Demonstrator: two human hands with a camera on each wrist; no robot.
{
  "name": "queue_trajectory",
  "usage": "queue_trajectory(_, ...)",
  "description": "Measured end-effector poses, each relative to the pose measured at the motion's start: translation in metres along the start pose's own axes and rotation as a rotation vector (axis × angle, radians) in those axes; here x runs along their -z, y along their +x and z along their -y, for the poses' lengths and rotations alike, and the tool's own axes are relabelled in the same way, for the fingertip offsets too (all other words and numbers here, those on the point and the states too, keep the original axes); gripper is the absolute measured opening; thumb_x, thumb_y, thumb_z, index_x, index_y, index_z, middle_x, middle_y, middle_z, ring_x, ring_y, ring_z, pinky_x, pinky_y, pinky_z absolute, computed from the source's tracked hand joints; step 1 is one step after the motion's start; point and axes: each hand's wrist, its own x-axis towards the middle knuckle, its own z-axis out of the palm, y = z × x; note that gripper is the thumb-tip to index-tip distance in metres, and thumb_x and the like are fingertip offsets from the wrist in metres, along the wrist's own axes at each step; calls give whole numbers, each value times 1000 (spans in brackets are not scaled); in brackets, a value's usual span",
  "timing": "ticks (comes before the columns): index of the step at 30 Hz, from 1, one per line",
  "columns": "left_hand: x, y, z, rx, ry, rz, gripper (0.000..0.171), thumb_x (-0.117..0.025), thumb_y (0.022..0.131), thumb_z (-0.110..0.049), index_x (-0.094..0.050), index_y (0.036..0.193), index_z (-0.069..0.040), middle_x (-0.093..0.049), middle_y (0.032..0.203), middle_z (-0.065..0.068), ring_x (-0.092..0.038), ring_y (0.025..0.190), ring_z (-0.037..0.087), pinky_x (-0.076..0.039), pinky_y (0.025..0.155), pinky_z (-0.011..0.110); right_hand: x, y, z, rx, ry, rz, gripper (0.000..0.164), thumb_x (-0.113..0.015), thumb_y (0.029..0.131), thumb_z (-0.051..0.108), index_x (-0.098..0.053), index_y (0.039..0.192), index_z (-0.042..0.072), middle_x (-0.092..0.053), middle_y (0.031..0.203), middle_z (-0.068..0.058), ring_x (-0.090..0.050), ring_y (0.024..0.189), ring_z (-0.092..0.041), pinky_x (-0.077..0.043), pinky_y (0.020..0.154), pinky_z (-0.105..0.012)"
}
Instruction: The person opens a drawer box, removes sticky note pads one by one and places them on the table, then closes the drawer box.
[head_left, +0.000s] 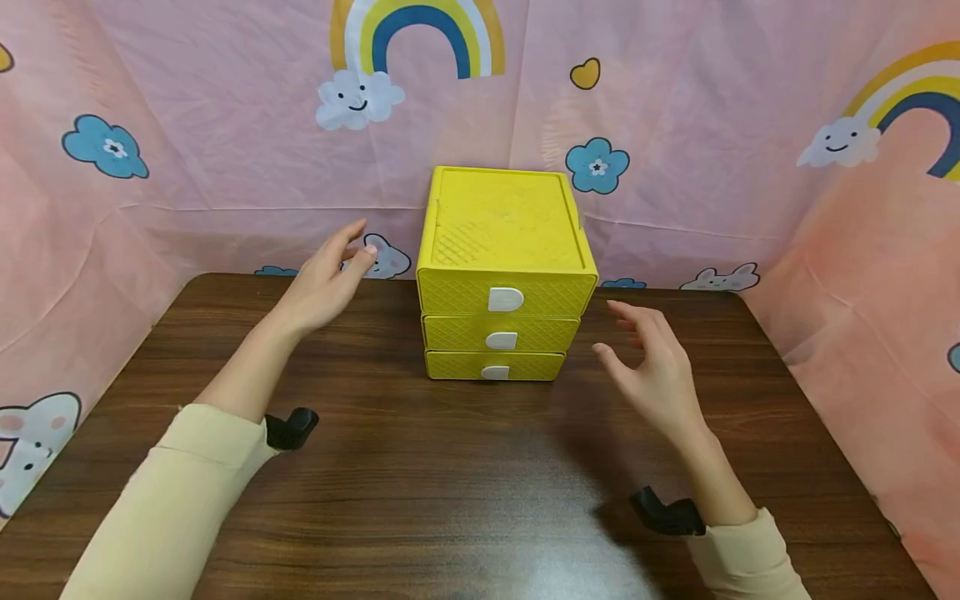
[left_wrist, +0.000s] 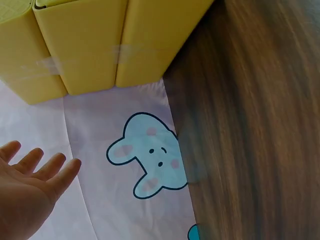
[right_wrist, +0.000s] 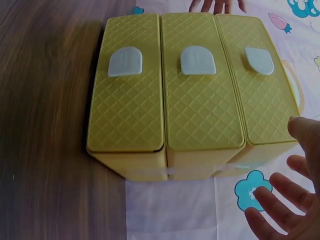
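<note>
A yellow three-drawer box (head_left: 506, 221) with white pull tabs stands at the back of the table, all of its drawers closed. To its left, my left hand (head_left: 322, 279) hovers with loosely bent fingers, apart from the box and holding nothing. On the other side my right hand (head_left: 656, 371) is in the air near the lower drawers, fingers slightly bent and nothing in them. In the right wrist view the drawer fronts (right_wrist: 202, 110) have a crosshatched pattern, and the right thumb appears close to the top drawer. Clear tape (left_wrist: 50, 65) runs along the box's side in the left wrist view.
The dark wood-grain table (head_left: 420, 492) extends in front of the box. A pink cloth (head_left: 247, 108) printed with rainbows, clouds, flowers and rabbits hangs behind and at both sides. A black mount (head_left: 292, 428) sits at the left wrist, another black mount (head_left: 667, 512) at the right.
</note>
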Motion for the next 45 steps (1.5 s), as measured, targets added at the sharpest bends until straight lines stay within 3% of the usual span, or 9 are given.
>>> queue_trajectory(9,0,13,-9,19,-18,-3,69,-34,91,-59,-15,148,-27,-19,152,0,-29,134,29,-29,103,57,-12,5,10,28,49,-79,47,-72,76,7,-58,121,7,-59,109,-9,-58,96,-22,-48,76,-29)
queue_trajectory(22,-1,26,-22,32,-57,6,73,-40,89,-59,-19,148,-23,-23,151,4,-31,134,29,-33,103,52,-29,14,31,26,102,-140,41,-71,77,8,-59,117,6,-59,100,-12,-58,90,-21,-52,75,-37)
queue_trajectory(28,-2,32,-28,50,-82,14,73,-42,88,-59,-20,148,-23,-24,151,3,-30,134,30,-33,104,50,-36,19,38,50,104,-160,39,-71,77,6,-60,114,4,-60,97,-11,-58,89,-20,-51,73,-32)
queue_trajectory(45,-15,44,-45,23,-151,31,68,-50,90,-45,-23,147,-21,-27,150,4,-40,129,23,-42,99,43,-58,28,53,93,137,-185,32,-71,78,8,-63,109,5,-59,96,-10,-60,87,-22,-53,72,-36)
